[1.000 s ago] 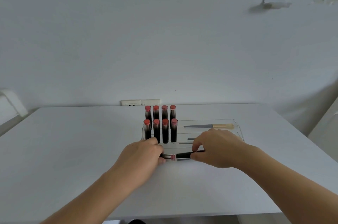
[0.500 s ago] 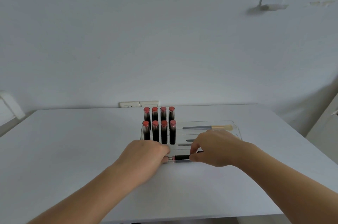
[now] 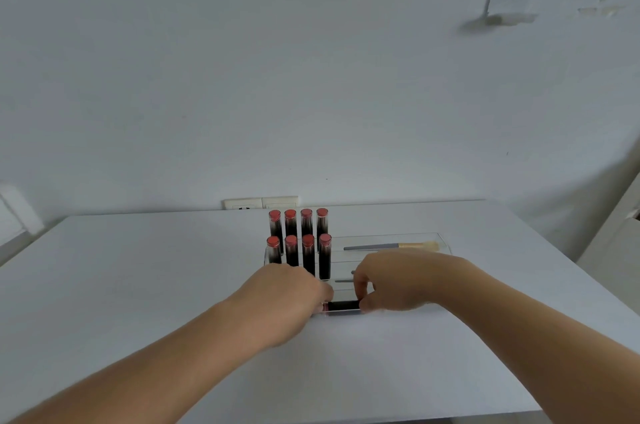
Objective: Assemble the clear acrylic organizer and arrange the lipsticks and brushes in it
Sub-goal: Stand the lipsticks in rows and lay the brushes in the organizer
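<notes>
The clear acrylic organizer (image 3: pixel 441 236) lies on the white table past my hands. Several black lipsticks with red caps (image 3: pixel 307 243) stand upright in two rows at its left end. A grey-handled brush with pale bristles (image 3: pixel 391 246) lies in the back slot, and two more brush handles (image 3: pixel 343 280) poke out from under my right hand. A black lipstick (image 3: pixel 343 306) lies flat along the organizer's front edge. My left hand (image 3: pixel 284 299) grips its left end and my right hand (image 3: pixel 398 281) pinches its right end.
The white table (image 3: pixel 138 285) runs to a front edge near me and a right edge beside a pale cabinet (image 3: pixel 616 243). A wall socket plate (image 3: pixel 259 202) sits on the wall just behind the lipsticks.
My hands have drawn closer together over the flat lipstick, so less of it shows between them. The standing lipsticks and the back brush have not moved.
</notes>
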Available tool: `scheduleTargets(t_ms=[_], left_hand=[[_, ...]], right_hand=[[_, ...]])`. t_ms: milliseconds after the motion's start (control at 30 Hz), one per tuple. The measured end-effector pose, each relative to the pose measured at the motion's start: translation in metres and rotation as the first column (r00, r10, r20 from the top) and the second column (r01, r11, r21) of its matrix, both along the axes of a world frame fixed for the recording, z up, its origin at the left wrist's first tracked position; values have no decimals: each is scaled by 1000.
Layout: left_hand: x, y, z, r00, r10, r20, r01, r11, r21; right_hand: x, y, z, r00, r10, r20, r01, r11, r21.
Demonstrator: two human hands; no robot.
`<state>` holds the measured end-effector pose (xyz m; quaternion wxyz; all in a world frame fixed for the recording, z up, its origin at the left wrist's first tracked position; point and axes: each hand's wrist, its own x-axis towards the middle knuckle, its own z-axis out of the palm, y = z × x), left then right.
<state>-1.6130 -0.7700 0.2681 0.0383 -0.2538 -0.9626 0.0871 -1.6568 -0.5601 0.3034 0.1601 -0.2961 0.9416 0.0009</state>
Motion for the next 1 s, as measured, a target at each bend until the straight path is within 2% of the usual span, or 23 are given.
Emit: scheduleTargets(t_ms=[300, 1000], left_hand=[[4, 5, 4, 997, -77, 11, 78, 987, -143], [8, 1, 14, 973, -218, -73, 196, 954, -225]], right_hand=[[-1, 2, -7, 999, 21, -38, -20, 1000, 5], [0, 4, -9, 996, 28, -81, -29, 999, -14]])
